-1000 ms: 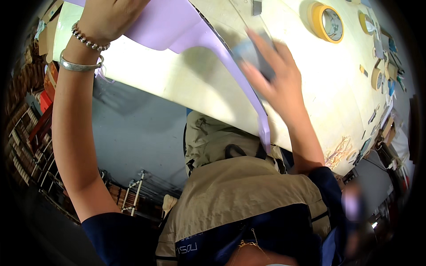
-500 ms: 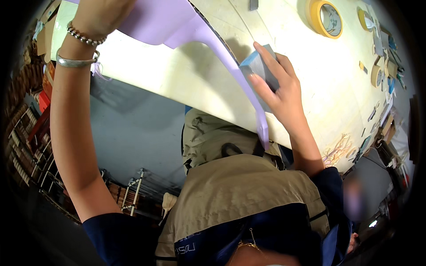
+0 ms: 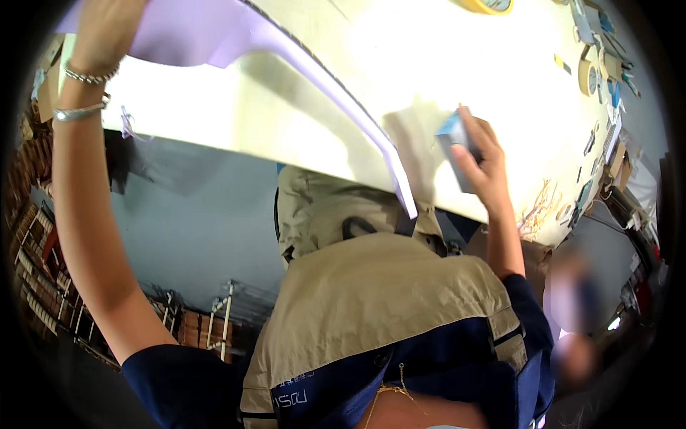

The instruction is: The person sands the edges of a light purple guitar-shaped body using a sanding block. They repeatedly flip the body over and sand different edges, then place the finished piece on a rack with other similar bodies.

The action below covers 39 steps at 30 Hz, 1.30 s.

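My left hand (image 3: 107, 32), with two bracelets on its wrist, grips the upper end of a long curved lavender panel (image 3: 214, 36). The panel's thin edge runs down to a tip (image 3: 406, 204) over the cream worktable (image 3: 286, 136). My right hand (image 3: 486, 164) is closed around a small blue-and-grey block (image 3: 451, 139). It holds the block over the table, to the right of the panel's tip and apart from it.
A yellow tape roll (image 3: 493, 4), another tape roll (image 3: 589, 75) and several small tools (image 3: 607, 136) lie along the table's far and right sides. A blurred person (image 3: 572, 307) stands at the lower right. Shelves (image 3: 28, 236) and a stepladder (image 3: 221, 318) are at the left.
My right hand with the block has come off the panel's edge and moved right and down, away from it. My left hand keeps its hold on the panel.
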### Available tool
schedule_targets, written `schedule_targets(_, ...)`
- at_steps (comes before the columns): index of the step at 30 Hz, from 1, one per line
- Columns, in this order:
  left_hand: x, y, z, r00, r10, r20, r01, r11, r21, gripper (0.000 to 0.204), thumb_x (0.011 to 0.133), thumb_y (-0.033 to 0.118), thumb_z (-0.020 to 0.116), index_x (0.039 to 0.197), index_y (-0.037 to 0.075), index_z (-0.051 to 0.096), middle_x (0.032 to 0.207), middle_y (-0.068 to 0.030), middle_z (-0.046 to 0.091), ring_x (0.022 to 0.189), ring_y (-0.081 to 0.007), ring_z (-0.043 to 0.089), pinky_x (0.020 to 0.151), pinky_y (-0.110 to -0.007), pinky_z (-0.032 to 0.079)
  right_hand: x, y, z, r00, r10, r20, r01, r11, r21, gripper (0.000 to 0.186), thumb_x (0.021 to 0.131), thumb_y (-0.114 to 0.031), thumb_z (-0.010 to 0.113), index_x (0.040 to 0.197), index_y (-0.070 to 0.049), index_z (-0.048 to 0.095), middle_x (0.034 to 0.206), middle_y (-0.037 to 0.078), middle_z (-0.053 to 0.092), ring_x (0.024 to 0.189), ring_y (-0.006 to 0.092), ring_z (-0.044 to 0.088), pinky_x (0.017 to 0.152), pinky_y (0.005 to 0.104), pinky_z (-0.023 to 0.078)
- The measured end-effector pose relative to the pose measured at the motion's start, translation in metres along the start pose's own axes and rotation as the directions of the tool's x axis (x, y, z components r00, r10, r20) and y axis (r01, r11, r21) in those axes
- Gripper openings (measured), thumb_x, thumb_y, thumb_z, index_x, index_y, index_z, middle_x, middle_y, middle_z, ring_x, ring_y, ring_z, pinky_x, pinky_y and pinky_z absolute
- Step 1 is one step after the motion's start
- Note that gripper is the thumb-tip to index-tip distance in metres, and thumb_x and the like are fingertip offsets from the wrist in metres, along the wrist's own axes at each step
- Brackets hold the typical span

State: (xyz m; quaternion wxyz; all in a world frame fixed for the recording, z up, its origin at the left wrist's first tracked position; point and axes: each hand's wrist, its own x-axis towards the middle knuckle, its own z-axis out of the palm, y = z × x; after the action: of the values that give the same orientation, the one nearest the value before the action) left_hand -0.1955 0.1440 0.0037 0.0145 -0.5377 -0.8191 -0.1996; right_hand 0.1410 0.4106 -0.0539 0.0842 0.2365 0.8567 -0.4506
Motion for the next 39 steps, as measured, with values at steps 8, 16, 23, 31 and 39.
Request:
schedule_targets(8,0.006,0.0,-0.01,0.992,-0.013,0.128,0.02,0.998,-0.058,0.04,0.093,0.025,0.03,0.086,0.001,0.062,0.089,-0.0097,0.065,0.089,-0.0244,0.058,0.103,-0.041,0.029,0.158,-0.033,0.013,0.703,-0.711,-0.005,0.634,0.631,-0.448,0.025,0.077,-0.008,0.062,0.099,-0.016,0.07,0.106,0.008,0.059,0.097,0.0242,0.055,0.078,0.0327,0.047)
schedule_targets(16,0.012,0.003,-0.011,0.995,0.034,0.093,-0.023,0.993,-0.118,0.036,0.091,0.02,0.033,0.084,0.001,0.062,0.086,-0.0111,0.064,0.088,-0.0256,0.059,0.1,-0.041,0.031,0.262,-0.077,0.031,0.337,-0.92,0.2,0.915,0.27,-0.299,0.02,0.068,-0.016,0.069,0.086,-0.009,0.067,0.094,0.007,0.06,0.093,0.0244,0.057,0.085,0.0401,0.042)
schedule_targets(23,0.01,0.01,0.002,0.99,-0.008,-0.14,-0.028,0.966,-0.256,0.036,0.091,0.025,0.039,0.076,0.005,0.066,0.075,-0.008,0.065,0.075,-0.0265,0.061,0.09,-0.04,0.037,0.189,-0.117,0.062,0.828,-0.548,0.119,0.547,0.836,0.046,0.013,0.082,-0.013,0.053,0.095,-0.009,0.057,0.079,0.01,0.066,0.074,0.0245,0.064,0.064,0.0324,0.048)
schedule_targets(31,0.011,0.001,-0.001,0.994,0.029,-0.104,-0.058,0.957,-0.284,0.04,0.093,0.027,0.038,0.076,0.005,0.067,0.074,-0.0083,0.066,0.074,-0.0251,0.062,0.089,-0.04,0.037,0.178,-0.14,0.066,0.619,-0.761,0.194,0.785,0.602,-0.147,0.02,0.076,-0.011,0.054,0.093,-0.013,0.065,0.078,0.003,0.067,0.07,0.024,0.064,0.056,0.033,0.048)
schedule_targets(39,0.002,-0.007,0.013,0.976,0.043,-0.213,-0.099,0.96,-0.26,0.041,0.094,0.025,0.036,0.075,0.005,0.066,0.075,-0.0081,0.066,0.074,-0.0241,0.062,0.09,-0.04,0.037,0.178,-0.152,0.065,0.535,-0.816,0.218,0.829,0.458,-0.321,0.013,0.075,-0.013,0.058,0.082,-0.013,0.068,0.074,0.004,0.066,0.069,0.0234,0.063,0.056,0.033,0.047)
